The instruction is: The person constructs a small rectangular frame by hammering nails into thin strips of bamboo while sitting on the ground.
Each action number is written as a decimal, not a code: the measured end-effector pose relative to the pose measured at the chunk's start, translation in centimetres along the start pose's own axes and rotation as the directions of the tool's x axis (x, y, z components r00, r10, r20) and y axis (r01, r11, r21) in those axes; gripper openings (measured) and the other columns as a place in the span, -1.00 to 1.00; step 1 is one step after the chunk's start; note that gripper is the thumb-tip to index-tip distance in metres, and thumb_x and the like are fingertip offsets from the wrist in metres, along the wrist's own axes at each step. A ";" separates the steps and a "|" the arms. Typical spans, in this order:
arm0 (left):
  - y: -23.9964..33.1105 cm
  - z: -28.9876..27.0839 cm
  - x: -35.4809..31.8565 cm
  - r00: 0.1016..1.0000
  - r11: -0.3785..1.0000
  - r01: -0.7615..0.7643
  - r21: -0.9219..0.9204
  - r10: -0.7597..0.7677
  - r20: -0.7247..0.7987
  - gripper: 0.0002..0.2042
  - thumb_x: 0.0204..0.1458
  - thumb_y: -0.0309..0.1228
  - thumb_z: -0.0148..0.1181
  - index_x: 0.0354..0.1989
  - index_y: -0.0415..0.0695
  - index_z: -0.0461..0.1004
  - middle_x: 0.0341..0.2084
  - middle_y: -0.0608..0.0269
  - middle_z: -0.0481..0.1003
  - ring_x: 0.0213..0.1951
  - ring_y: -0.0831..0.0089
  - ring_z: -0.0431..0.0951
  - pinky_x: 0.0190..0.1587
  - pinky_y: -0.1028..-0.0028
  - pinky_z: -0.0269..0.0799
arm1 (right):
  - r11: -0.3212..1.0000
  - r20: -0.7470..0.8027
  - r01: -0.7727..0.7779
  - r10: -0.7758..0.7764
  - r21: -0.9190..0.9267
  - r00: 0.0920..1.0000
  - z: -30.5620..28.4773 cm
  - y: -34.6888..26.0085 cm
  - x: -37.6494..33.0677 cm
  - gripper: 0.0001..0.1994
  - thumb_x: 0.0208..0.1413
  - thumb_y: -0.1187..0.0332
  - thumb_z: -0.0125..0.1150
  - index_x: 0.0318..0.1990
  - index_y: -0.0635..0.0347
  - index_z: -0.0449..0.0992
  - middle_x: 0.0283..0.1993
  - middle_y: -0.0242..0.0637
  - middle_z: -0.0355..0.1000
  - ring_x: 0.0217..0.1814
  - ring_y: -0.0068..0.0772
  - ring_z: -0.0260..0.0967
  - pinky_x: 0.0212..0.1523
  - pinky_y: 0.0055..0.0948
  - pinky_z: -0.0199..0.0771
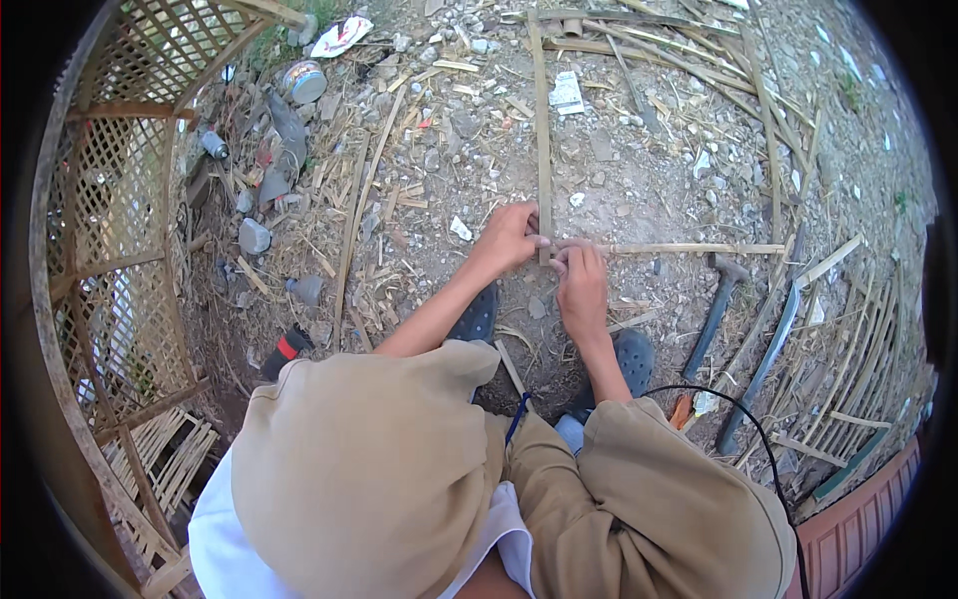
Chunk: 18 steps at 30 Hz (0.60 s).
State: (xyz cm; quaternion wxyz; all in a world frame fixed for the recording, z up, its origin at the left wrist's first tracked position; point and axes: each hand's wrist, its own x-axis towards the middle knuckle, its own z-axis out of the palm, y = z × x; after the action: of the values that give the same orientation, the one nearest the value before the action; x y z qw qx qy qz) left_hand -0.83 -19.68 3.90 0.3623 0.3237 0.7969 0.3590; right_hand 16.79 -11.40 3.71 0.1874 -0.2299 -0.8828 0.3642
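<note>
A long, narrow wooden strip (542, 130) lies on the ground, running away from me. Its near end is gripped by my left hand (509, 238), whose fingers and thumb close round it. A second thin strip (699, 248) runs off to the right, and its left end meets the first one at a corner. My right hand (582, 285) is closed at that corner, thumb and fingertips pinched together. Whatever sits between those fingertips is too small or hidden to make out. Right of this hand lies a hammer (708, 332), and past it a machete (772, 349) with a long blade.
A lattice panel (125, 195) stands along the left. Slatted pieces (848, 374) lie at the right, near a reddish panel (863, 514). Loose strips (364, 200), a tub (304, 82) and rubble litter the ground. A black cable (763, 429) curves past my right knee.
</note>
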 end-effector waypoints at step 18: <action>-2.8 -2.5 -1.3 0.977 0.965 0.167 -0.204 -0.133 0.169 -0.62 0.27 -0.49 0.27 0.24 -0.20 0.39 -0.15 0.06 0.69 -0.08 0.26 0.70 0.01 0.22 0.59 | 0.970 -0.043 0.020 -0.010 0.244 0.999 0.2 -0.5 0.1 -0.87 0.25 0.58 0.26 -0.11 0.35 0.46 0.05 0.03 0.47 0.11 0.18 0.39 0.15 0.03 0.43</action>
State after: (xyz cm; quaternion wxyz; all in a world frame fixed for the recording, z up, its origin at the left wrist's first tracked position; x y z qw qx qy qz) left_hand -2.89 -23.06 3.27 0.4821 0.2475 0.7448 0.3893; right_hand 16.46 -11.72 3.98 0.2354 -0.2059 -0.8289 0.4639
